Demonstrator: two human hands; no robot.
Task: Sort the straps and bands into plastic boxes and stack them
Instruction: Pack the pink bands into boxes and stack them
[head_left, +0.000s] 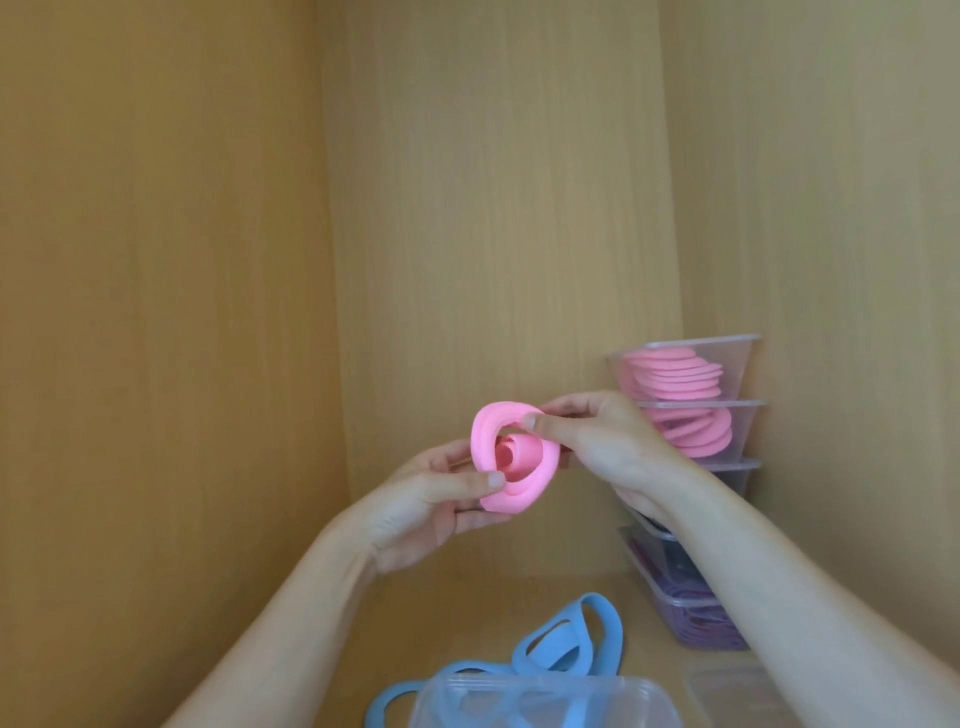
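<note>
Both hands pinch the pink band (511, 457) in mid-air in front of the wooden back wall (493, 208) — left hand (431, 499) at its lower edge, right hand (597, 441) at the top, likely coiling it tight enough to box. Soft, rubbery, rolled into a loose spiral. Stacked boxes (696, 405) right hold matching pink ones — probable destination.

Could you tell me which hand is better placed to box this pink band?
Probably the right hand: it pinches the pink band and is nearer the top box of pink bands at right; the left hand grips it but sits farther.
</note>
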